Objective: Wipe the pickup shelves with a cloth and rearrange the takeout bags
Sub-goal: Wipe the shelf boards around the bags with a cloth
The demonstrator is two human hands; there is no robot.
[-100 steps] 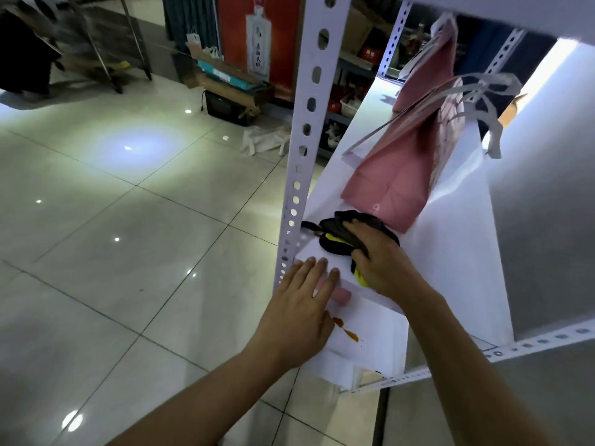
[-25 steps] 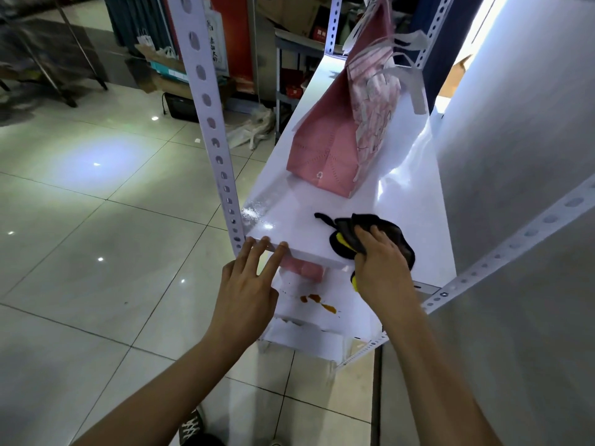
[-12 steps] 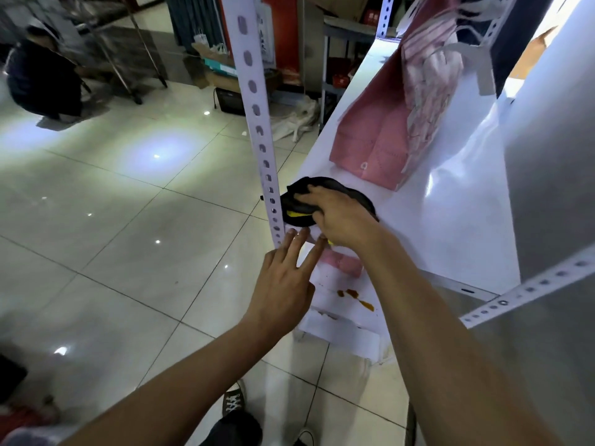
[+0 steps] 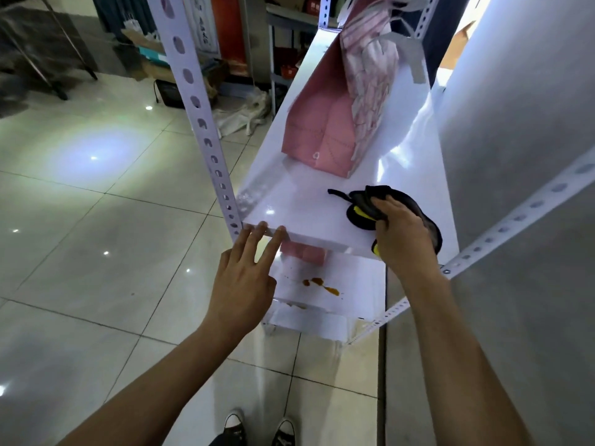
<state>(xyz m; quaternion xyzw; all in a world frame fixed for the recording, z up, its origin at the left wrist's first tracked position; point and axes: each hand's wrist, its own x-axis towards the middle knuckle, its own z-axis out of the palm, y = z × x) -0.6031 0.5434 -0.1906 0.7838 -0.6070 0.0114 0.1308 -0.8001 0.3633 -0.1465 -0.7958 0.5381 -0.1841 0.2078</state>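
Both hands are at the near end of the white shelf [image 4: 309, 214]: the right hand [image 4: 404, 239] grips the dark cloth [image 4: 363, 206] with curled fingers, while the left hand [image 4: 244, 281] rests straight fingertips on the shelf's front edge. Half a second ago the cloth was at the front-left corner by the post; now it sits toward the right, so a wiping pass looks done. The pink takeout bag [image 4: 335, 123] stands just behind, and orange stains [image 4: 318, 283] mark the lower shelf.

Tiled floor [image 4: 96, 252], perhaps cardboard boxes [image 4: 145, 49].
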